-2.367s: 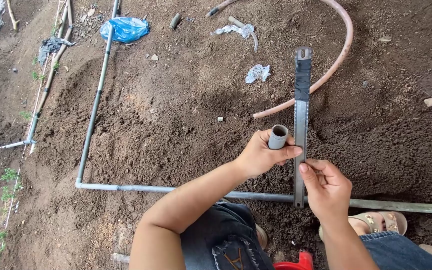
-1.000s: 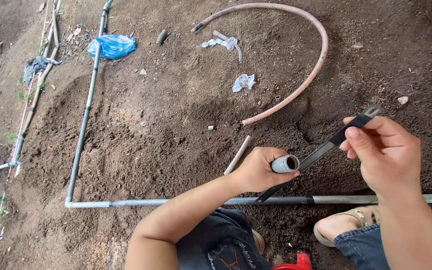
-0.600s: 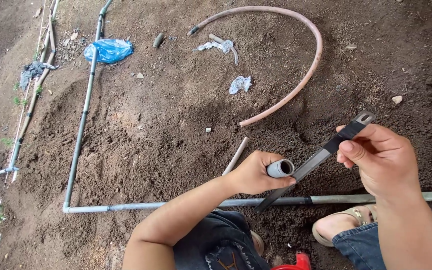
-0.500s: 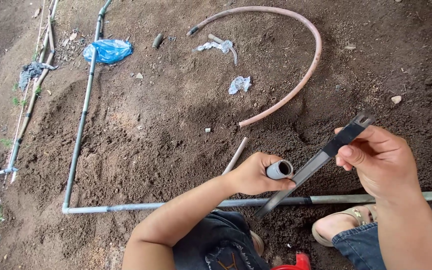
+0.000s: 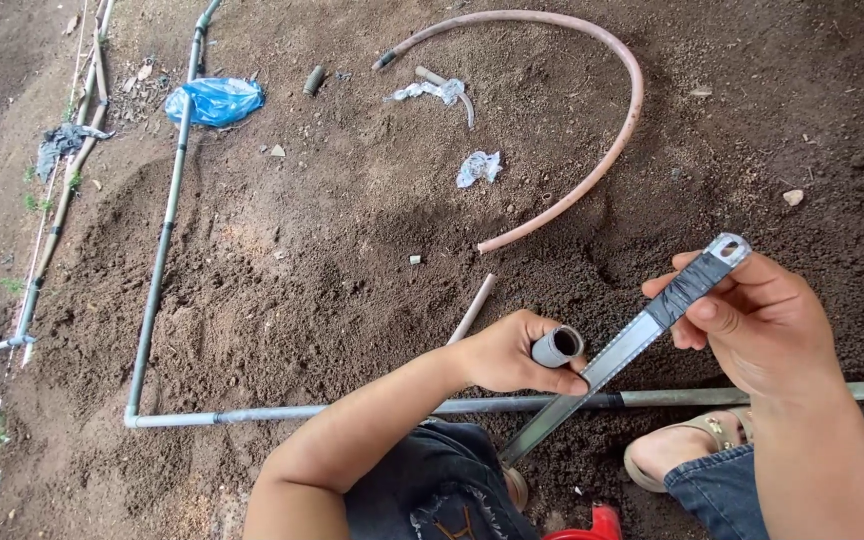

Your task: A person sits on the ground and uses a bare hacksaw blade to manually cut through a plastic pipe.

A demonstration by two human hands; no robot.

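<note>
Setting: bare brown soil (image 5: 332, 260), seen from above by a person crouched over a grey pipe line.

Left hand: the left hand (image 5: 507, 352) is wrapped around a short grey pipe piece (image 5: 556, 346) — fingers curled shut on it, its open end facing up and to the right.

Right hand: the right hand (image 5: 757, 325) pinches the taped dark end of a hacksaw blade (image 5: 617, 352), thumb and fingers closed on it.

Blade: long and thin, it slants from the right hand down to the left, passing just beside the open end of the pipe piece; whether the two touch cannot be told.

Ground pipe: a long grey pipe (image 5: 282, 411) lies across the soil under both hands and turns at a corner on the left, running away up the frame.

Around: a curved pinkish hose (image 5: 612, 150) arcs across the upper soil — well apart from the hands. A blue plastic bag (image 5: 214, 100) lies beside the far run of pipe, and crumpled white scraps (image 5: 478, 168) sit near the hose. A short pale pipe offcut (image 5: 473, 307) lies just above the left hand.

Foot: a sandalled foot (image 5: 667, 458) rests below the ground pipe.
</note>
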